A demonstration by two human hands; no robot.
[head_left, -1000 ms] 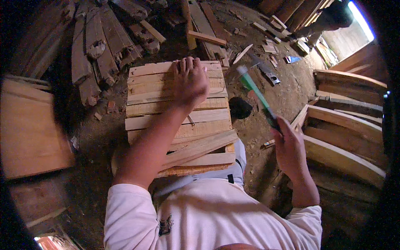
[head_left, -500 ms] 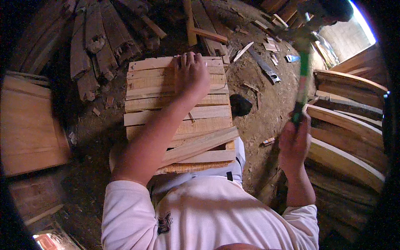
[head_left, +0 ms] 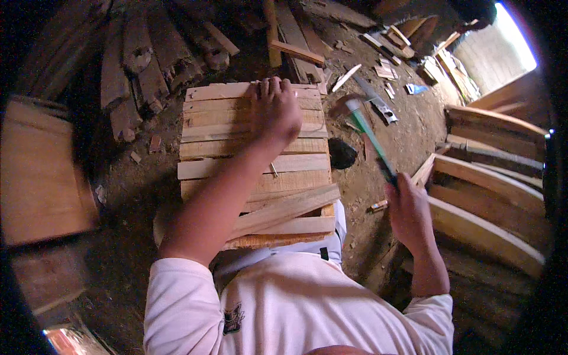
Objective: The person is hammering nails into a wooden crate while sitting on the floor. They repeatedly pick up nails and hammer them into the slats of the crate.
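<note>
A slatted wooden crate [head_left: 207, 126] rests across my lap, its pale boards running side to side. Over its far edge my left hand [head_left: 277, 112] curls closed, gripping the top slats; the fingertips are partly hidden. My right hand [head_left: 409, 213] is closed around the green handle of a hammer [head_left: 377, 149], right of the crate. The hammer's blurred head hangs in the air beyond the crate's far right corner. One loose-looking slat [head_left: 290, 207] lies slanted over a gap at the near end. A nail [head_left: 274, 170] lies or sticks up beside my left forearm.
Weathered planks [head_left: 142, 65] are piled at the far left. A handsaw [head_left: 376, 97] and wood scraps lie on the dirt floor. Curved-edged boards [head_left: 488, 171] stack at the right, a broad panel [head_left: 41, 171] stands left. Another person [head_left: 473, 12] shows partly at the top right.
My right hand has swung the hammer from upright down and leftward toward the crate's far right corner. My left hand keeps its place on the crate. The other person has shifted at the top right.
</note>
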